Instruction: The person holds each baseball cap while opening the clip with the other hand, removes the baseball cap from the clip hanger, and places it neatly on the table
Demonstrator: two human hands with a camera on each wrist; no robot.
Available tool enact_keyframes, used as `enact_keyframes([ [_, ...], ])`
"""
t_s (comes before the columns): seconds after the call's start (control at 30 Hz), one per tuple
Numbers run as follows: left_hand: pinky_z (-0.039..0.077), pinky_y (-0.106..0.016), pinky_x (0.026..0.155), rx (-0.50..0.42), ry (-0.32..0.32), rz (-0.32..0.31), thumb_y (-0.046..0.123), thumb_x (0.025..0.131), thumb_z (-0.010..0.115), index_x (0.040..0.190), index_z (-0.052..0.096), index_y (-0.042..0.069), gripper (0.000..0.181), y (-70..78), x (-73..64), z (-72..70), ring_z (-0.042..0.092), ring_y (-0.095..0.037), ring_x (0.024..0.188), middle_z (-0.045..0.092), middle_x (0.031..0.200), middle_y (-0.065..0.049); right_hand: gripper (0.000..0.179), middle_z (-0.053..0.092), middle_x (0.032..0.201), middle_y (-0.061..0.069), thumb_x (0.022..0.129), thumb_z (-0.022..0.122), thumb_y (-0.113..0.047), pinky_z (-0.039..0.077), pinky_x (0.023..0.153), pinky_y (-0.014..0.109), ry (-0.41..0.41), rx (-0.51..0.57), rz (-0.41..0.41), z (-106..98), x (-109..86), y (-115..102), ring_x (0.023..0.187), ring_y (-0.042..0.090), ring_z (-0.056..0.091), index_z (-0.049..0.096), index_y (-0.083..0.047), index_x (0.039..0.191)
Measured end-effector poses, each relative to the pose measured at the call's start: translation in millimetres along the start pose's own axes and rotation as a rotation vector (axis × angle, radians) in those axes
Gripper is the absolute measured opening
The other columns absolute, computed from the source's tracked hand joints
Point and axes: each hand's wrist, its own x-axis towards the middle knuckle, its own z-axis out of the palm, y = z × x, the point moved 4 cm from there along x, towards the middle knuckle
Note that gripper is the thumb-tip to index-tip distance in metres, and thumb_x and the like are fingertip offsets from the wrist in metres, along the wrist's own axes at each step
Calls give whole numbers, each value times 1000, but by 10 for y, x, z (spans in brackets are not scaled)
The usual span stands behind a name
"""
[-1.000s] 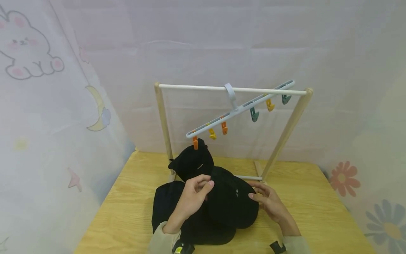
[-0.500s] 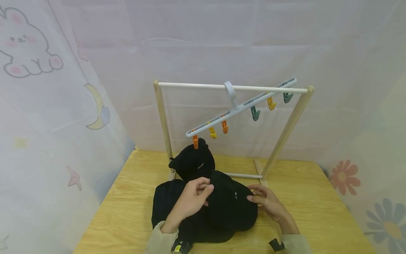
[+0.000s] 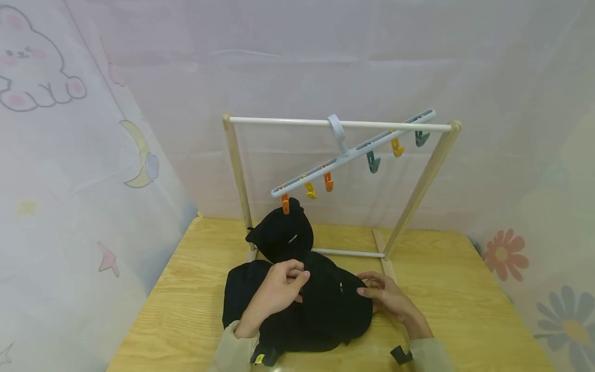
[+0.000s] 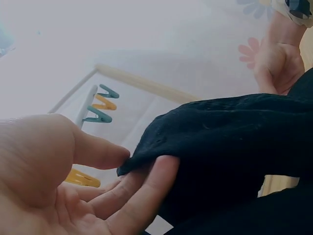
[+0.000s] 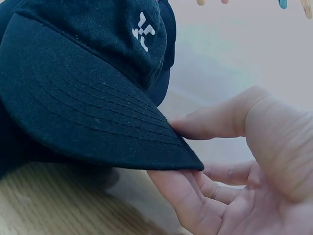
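Observation:
A black baseball cap [image 3: 337, 305] with a small white emblem is held between my hands, low over the table. My left hand [image 3: 277, 289] pinches its edge on the crown side; in the left wrist view thumb and fingers meet on the dark cloth [image 4: 220, 127]. On the other side my right hand [image 3: 390, 299] grips the stitched brim [image 5: 93, 112], thumb above and fingers beneath. Another black cap [image 3: 284, 235] hangs from the orange clip [image 3: 285, 204] at the hanger's left end. More black headwear [image 3: 241, 284] lies under and beside my left hand, partly hidden.
A pale blue hanger [image 3: 344, 157] with several coloured clips hooks over the white rail [image 3: 279, 121] of a wooden stand [image 3: 429, 181]. It slants, its left end nearer me. The stand rests on a wood-grain table [image 3: 465, 289]; printed cloth surrounds it.
Both hands keep their hold on the cap. Its brim side and my right hand have shifted slightly left. The head view has tilted a little, moving the scene upward.

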Motion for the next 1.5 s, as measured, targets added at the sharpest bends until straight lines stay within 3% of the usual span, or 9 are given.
enact_keyframes([
  [0.17, 64, -33, 69, 14, -8, -32, 20, 108, 64, 139, 60, -11, 43, 6, -24, -10, 78, -24, 77, 73, 127, -26, 60, 62, 102, 8, 103, 70, -10, 64, 65, 37, -3, -20, 36, 16, 16, 34, 77, 20, 75, 40, 12, 149],
  [0.37, 65, -33, 66, 54, -32, -40, 16, 108, 64, 123, 66, -6, 26, 19, -43, -10, 78, -24, 72, 75, 112, -21, 61, 63, 103, 8, 102, 72, -15, 62, 61, 30, 0, -76, 65, 24, 38, 74, 76, 17, 74, 43, 13, 149],
  [0.63, 63, -31, 62, 106, -41, -70, 15, 107, 66, 113, 67, -4, 20, -1, -61, 8, 75, -21, 62, 79, 103, -16, 64, 65, 101, 10, 102, 74, -18, 61, 60, 29, 16, -119, 84, 45, 26, 81, 74, 17, 73, 44, 12, 149],
  [0.77, 60, -29, 59, 154, -36, -85, 14, 107, 66, 98, 66, 0, 17, -7, -73, 20, 73, -18, 59, 80, 92, -9, 63, 66, 101, 10, 102, 74, -18, 60, 58, 28, 23, -129, 88, 63, 30, 86, 74, 17, 72, 45, 12, 149],
  [0.87, 59, -28, 59, 176, -34, -89, 14, 106, 67, 97, 68, 1, 16, -4, -81, 27, 73, -17, 58, 80, 88, -6, 63, 64, 101, 10, 102, 74, -18, 60, 57, 28, 32, -134, 93, 68, 31, 91, 75, 16, 72, 46, 11, 149],
  [1.07, 60, -28, 61, 180, -27, -91, 14, 105, 68, 110, 71, -2, 17, 12, -92, 21, 73, -17, 59, 81, 93, -9, 63, 62, 100, 9, 101, 75, -18, 60, 57, 28, 37, -135, 86, 67, 36, 94, 75, 17, 72, 46, 11, 150],
  [1.3, 61, -29, 66, 215, -46, -115, 14, 106, 67, 90, 67, 6, 18, 24, -118, 35, 72, -17, 58, 75, 75, -2, 64, 63, 98, 10, 102, 75, -19, 58, 53, 28, 55, -181, 90, 65, 47, 116, 70, 15, 67, 46, 9, 151],
  [1.5, 58, -28, 63, 248, -48, -112, 14, 105, 68, 87, 66, 7, 19, 49, -132, 43, 70, -16, 56, 73, 70, -1, 59, 64, 98, 12, 100, 76, -19, 58, 52, 29, 83, -239, 77, 70, 57, 96, 71, 16, 66, 52, 8, 146],
])
